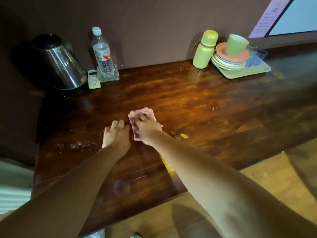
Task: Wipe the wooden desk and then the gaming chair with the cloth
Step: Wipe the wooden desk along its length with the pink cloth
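Steel kettle w/ black lid (56, 66) at 10 o'clock; clear plastic water bottle (102, 50) & white remote (93, 79) at 11. Pale-green flask (205, 49), pale tray (257, 70) w/ stacked plates (226, 61) & green cups (235, 43) at 1.

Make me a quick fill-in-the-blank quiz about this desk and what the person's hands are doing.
The right hand grips a ____ cloth on the wooden desk.
The left hand rests beside it, holding ____.
The green cups sit on stacked ____ on the tray.
Left of the water bottle stands a steel ____.
Missing words: pink; nothing; plates; kettle.
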The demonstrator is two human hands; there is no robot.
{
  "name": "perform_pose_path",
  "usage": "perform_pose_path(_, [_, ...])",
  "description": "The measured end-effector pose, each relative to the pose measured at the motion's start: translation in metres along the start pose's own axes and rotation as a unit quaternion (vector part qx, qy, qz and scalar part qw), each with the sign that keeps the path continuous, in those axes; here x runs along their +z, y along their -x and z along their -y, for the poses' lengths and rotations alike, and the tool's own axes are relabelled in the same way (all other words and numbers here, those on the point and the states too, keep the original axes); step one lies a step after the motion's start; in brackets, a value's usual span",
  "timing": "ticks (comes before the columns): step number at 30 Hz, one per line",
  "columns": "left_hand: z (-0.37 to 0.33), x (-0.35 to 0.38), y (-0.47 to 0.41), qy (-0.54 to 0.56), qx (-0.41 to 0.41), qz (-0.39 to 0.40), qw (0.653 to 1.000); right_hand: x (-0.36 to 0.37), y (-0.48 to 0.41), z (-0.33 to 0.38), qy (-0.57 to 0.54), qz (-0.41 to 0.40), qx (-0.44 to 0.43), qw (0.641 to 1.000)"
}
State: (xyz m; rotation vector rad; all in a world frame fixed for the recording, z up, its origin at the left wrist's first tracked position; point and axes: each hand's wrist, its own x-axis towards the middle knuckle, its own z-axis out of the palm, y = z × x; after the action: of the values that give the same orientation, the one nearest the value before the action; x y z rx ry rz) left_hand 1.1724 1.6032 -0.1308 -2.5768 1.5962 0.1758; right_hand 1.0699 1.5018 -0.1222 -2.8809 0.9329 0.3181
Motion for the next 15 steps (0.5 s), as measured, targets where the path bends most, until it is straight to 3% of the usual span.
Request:
perform_pose_path(5, [-0.009,0.002,0.0,-0.018,-0.015,-0.01,1.0,0.022,0.003,0.006,0.018,-0.031,0.017,0.999])
perform_pose_path(8, [-0.012,0.005,0.026,0.0,-0.002,0.004,1.0,0.033,0.039,0.013,0.042,-0.005,-0.004,0.999])
perform_pose_path(11, [-0.021,0.015,0.073,0.018,0.015,-0.049,0.999,0.037,0.091,0.027,-0.013,0.049,0.042,0.998])
perform_pose_path(15, [-0.034,0.048,0.136,0.077,0.046,-0.132,0.987,0.044,0.145,0.042,-0.068,0.059,0.063,0.994])
